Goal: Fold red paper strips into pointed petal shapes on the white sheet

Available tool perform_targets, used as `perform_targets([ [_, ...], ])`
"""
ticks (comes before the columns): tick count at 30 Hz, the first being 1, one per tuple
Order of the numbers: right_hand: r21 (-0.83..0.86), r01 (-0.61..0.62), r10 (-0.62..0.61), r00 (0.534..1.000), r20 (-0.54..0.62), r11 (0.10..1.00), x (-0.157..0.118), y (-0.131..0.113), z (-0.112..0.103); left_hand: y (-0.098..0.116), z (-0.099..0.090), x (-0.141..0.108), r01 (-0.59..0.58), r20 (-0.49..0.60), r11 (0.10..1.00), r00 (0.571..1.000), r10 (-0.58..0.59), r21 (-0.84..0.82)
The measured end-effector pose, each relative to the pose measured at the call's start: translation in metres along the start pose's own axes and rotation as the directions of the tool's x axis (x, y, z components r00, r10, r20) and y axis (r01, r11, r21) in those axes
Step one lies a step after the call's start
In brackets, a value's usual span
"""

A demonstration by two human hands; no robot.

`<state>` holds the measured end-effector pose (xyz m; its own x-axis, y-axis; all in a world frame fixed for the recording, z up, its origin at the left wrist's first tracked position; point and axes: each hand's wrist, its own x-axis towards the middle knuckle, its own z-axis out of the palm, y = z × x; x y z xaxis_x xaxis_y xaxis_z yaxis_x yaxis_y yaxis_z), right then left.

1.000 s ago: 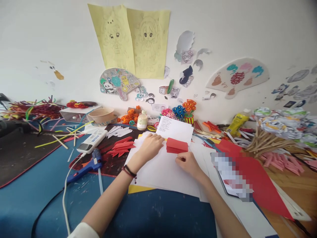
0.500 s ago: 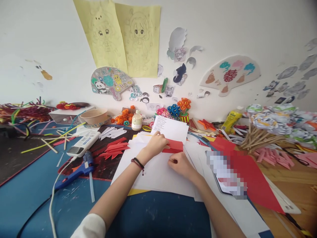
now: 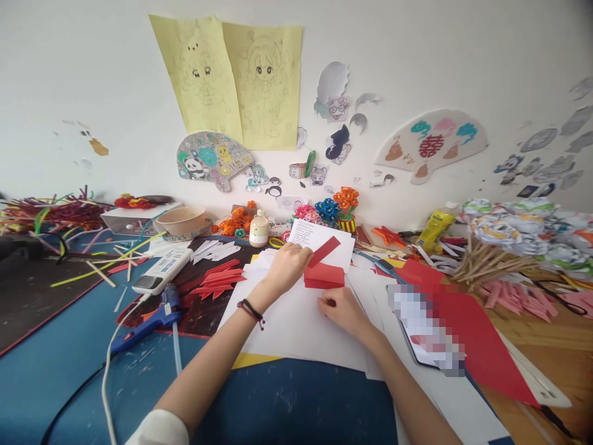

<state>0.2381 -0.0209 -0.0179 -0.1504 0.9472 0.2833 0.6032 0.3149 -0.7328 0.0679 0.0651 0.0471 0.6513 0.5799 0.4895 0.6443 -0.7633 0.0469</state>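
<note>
My left hand (image 3: 293, 266) is closed on one end of a dark red paper strip (image 3: 327, 250), held raised and slanting up to the right. Just below the strip, a folded red paper (image 3: 324, 277) lies on white sheets (image 3: 291, 327). My right hand (image 3: 340, 309) rests at the lower right edge of that folded paper, its fingers curled; what they hold, if anything, is hidden. Behind lies a white sheet with handwriting (image 3: 340, 242).
Red strips (image 3: 220, 278) and a blue glue gun (image 3: 152, 321) lie to the left, beside a white power strip (image 3: 162, 272). On the right are a phone (image 3: 417, 346) and red card (image 3: 482, 346). A bottle (image 3: 259, 229) stands behind.
My left hand has lifted the red strip off the folded paper, up and tilted. My right hand has barely moved. The view has shifted slightly.
</note>
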Motion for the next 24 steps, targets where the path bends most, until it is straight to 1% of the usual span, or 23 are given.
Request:
perform_targets([
  [2,0.040,-0.035,0.037,0.998,-0.057,0.999,0.002,0.000,-0.002,-0.003,-0.014,-0.009,0.039,-0.027,0.998,0.999,-0.041,-0.041],
  [4,0.097,-0.070,0.081,0.991,-0.108,0.993,0.003,0.000,-0.004,-0.007,-0.024,-0.020,0.035,-0.011,0.996,0.999,-0.036,-0.084],
  [6,0.159,-0.093,0.114,0.985,-0.129,0.983,0.005,-0.001,-0.005,-0.011,-0.029,-0.033,0.022,0.031,0.990,0.999,-0.018,-0.141],
  [8,0.255,-0.105,0.136,0.985,-0.105,0.961,0.006,-0.004,-0.005,-0.014,-0.028,-0.044,0.015,0.076,0.983,0.997,-0.002,-0.181],
  [11,0.461,-0.124,0.139,0.990,0.001,0.879,0.005,-0.010,-0.005,-0.018,-0.020,-0.058,-0.005,0.135,0.976,0.990,0.036,-0.218],
  [13,0.527,-0.135,0.123,0.991,0.058,0.839,0.005,-0.014,-0.003,-0.021,-0.015,-0.064,-0.008,0.148,0.972,0.988,0.044,-0.233],
  [15,0.497,-0.154,0.135,0.988,0.073,0.854,0.004,-0.017,-0.001,-0.023,-0.013,-0.070,0.010,0.137,0.967,0.990,0.025,-0.255],
  [18,0.442,-0.179,0.180,0.983,0.040,0.879,0.003,-0.019,0.001,-0.027,-0.015,-0.076,0.052,0.123,0.940,0.992,-0.010,-0.336],
  [20,0.430,-0.170,0.180,0.983,0.018,0.886,0.002,-0.019,0.002,-0.029,-0.017,-0.080,0.063,0.139,0.916,0.990,-0.009,-0.395],
  [22,0.419,-0.169,0.177,0.984,0.020,0.892,0.002,-0.020,0.002,-0.032,-0.017,-0.081,0.071,0.153,0.912,0.988,-0.010,-0.403],
  [24,0.395,-0.187,0.182,0.982,0.051,0.900,0.002,-0.020,0.002,-0.033,-0.016,-0.082,0.089,0.171,0.930,0.985,-0.028,-0.357],
])
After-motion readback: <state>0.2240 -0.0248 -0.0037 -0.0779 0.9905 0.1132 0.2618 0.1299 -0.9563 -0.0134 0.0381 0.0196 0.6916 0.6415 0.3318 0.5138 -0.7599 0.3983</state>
